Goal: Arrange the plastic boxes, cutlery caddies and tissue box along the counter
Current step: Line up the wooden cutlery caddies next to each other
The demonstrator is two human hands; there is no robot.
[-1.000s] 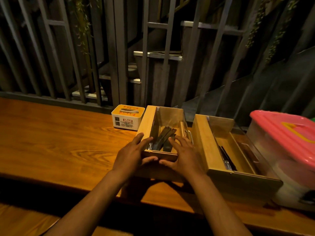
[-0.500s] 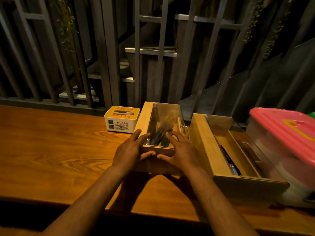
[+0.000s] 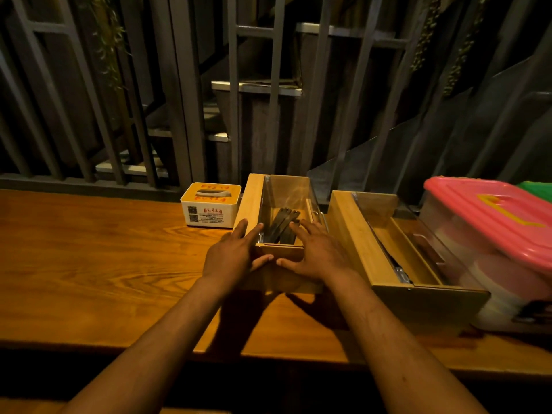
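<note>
A wooden cutlery caddy point(image 3: 254, 198) with a clear lid and dark cutlery inside stands mid-counter. My left hand point(image 3: 231, 253) grips its near left corner, and my right hand point(image 3: 316, 253) grips its near right corner, thumbs on the front face. A second, larger wooden caddy point(image 3: 352, 234) sits just to the right. A white and yellow tissue box point(image 3: 210, 204) stands at the back, touching the first caddy's left side. A clear plastic box with a pink lid point(image 3: 490, 216) sits at the far right.
The wooden counter point(image 3: 89, 264) stretches left of the tissue box. A dark slatted railing point(image 3: 179, 115) runs along the counter's far edge. Something green point(image 3: 537, 188) shows behind the pink lid. The counter's near edge lies under my forearms.
Both hands have slid the caddy away from me toward the railing, so its rear now lines up beside the tissue box. The camera view has tipped up slightly.
</note>
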